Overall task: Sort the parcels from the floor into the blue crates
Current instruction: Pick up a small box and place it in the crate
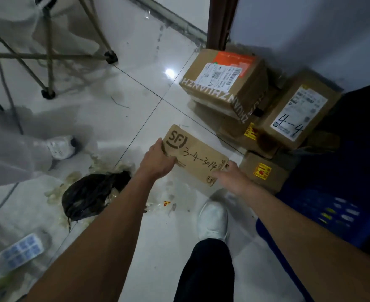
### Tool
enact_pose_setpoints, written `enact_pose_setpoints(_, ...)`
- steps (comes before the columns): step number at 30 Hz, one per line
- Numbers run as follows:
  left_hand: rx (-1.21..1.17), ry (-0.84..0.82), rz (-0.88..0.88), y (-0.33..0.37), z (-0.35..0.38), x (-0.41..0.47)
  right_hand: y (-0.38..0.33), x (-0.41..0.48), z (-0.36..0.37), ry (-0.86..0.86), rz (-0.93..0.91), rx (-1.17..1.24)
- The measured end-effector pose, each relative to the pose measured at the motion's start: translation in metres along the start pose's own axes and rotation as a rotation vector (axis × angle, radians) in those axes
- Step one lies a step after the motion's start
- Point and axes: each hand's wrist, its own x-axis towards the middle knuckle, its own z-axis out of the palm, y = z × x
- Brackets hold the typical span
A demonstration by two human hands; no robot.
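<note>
Two hands hold one flat SF cardboard parcel (195,153), hand-marked "3-4-3014", low over the floor just in front of the parcel pile; whether its underside touches the tile cannot be told. The left hand (157,160) grips the parcel's left edge beside the printed logo, fingers curled round the edge and thumb lying on the top face. The right hand (229,177) pinches the near right corner, its fingers only partly bent along the lower edge and the thumb raised at the rim. Just right of the parcel sits a small box with a yellow sticker (264,173). Behind that box the pile rises against the wall (310,29) in a corner – a box marked "4-4" (293,114) and a taped ZHUANZHUAN box (223,83) resting tilted on others. A blue crate (332,203) stands at the right, beside the right forearm. The person's white shoe (213,221) is planted on the glossy white tile floor (136,94) – smeared and wet-looking. A crumpled black plastic bag (90,195) lies to the left, a sheet of blue labels (22,250) nearer the corner, and folding chair legs (48,51) stand beyond.
</note>
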Motion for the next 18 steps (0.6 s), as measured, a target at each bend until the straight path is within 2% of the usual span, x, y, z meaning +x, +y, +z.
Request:
enact_pose_setpoints(6,-0.206,0.008,-0.084,0.006,0.005,-0.025,-0.001,-0.019,-0.009,-0.047,0.025,0.2)
enact_pose_setpoints(11,-0.329,0.049,-0.114,0.018,-0.002,-0.087,-0.005,-0.096,-0.038,-0.087,-0.05,0.225)
enact_pose_setpoints(18,-0.564,0.176,-0.193,0.074,-0.019,-0.187,0.017,-0.197,-0.077,-0.03,-0.149,0.348)
